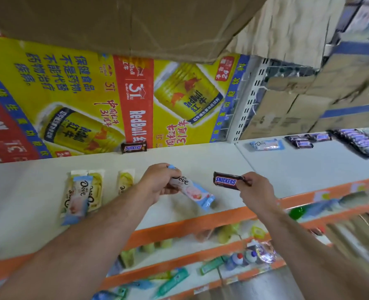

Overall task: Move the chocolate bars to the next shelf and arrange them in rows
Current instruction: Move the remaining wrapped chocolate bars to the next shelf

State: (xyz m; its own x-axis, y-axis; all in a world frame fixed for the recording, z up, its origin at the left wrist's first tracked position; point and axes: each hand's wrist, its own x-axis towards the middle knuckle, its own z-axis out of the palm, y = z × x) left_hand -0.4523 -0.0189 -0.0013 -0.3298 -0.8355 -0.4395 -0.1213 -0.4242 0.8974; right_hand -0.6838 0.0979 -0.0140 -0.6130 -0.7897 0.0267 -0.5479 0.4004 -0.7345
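Setting: shop shelving with a white shelf (179,156), an orange front edge (190,224), a yellow Red Bull poster (71,94) at the back and a brown cardboard box (114,18) overhead.
Left hand (157,182): fingers (168,190) curled round the upper end of a pale blue-and-pink Dove bar (194,190). The bar slants down to the right, and its lower end is close to the shelf near the front edge.
Right hand (254,191): thumb and fingertips pinch the right end of a Snickers bar (225,180), which is held level above the shelf with its label facing the camera.
Gap between hands: the two held bars are near each other but apart.
This shelf, rear: a second Snickers bar (133,147) stands on edge against the poster.
This shelf, left: a loose pile of Dove bars (82,193), one blue-and-pink on top of yellow-green ones. A single yellow-green Dove bar (125,180) lies just right of the pile, partly hidden by the left wrist.
Next shelf (309,161), to the right: one pale Dove bar lying flat (266,145), then a small group of dark purple bars (302,140), then a longer row of purple bars (360,144), blurred.
Cartons (298,109): stacked behind the next shelf; their contents cannot be seen.
Lower shelves (200,267): mixed packets and bottles, too blurred to identify.
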